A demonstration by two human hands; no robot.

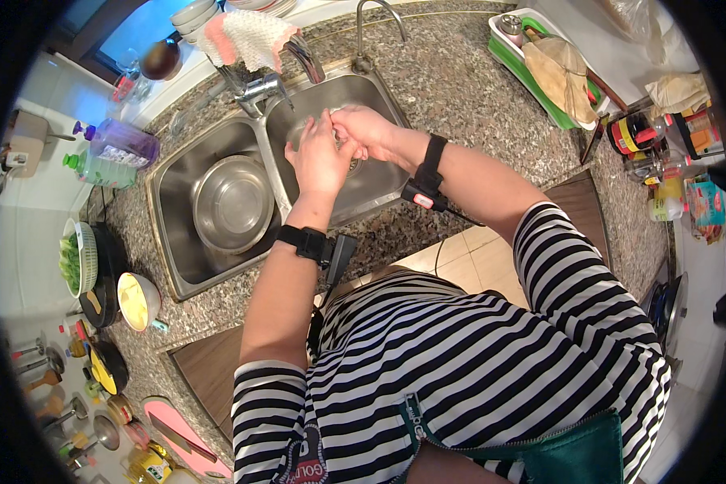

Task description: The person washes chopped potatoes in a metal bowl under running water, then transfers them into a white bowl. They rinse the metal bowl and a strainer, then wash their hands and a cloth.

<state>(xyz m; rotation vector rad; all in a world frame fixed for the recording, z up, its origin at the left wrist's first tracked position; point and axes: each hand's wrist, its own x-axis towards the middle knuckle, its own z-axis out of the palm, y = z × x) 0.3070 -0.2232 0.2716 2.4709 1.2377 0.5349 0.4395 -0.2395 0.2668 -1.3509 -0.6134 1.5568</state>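
Note:
My left hand [322, 158] and my right hand [366, 130] meet above the right basin [369, 202] of a stainless steel double sink. The left fingers are spread, with the back of that hand facing up. Curled fingers of the right hand touch the left hand near its fingertips and thumb. No object shows between them, though the space inside the right palm is hidden. Just behind the hands stands a chrome faucet [260, 91]. A round metal bowl [233, 202] sits in the left basin [175, 181].
Left of the sink are pump bottles [124, 144], a colander of greens [85, 257] and a bowl of pale yellow slices [138, 302]. A knife [181, 437] lies on a pink cutting board [157, 408]. A towel [248, 36] hangs behind; a green-and-white tray [508, 60] stands right.

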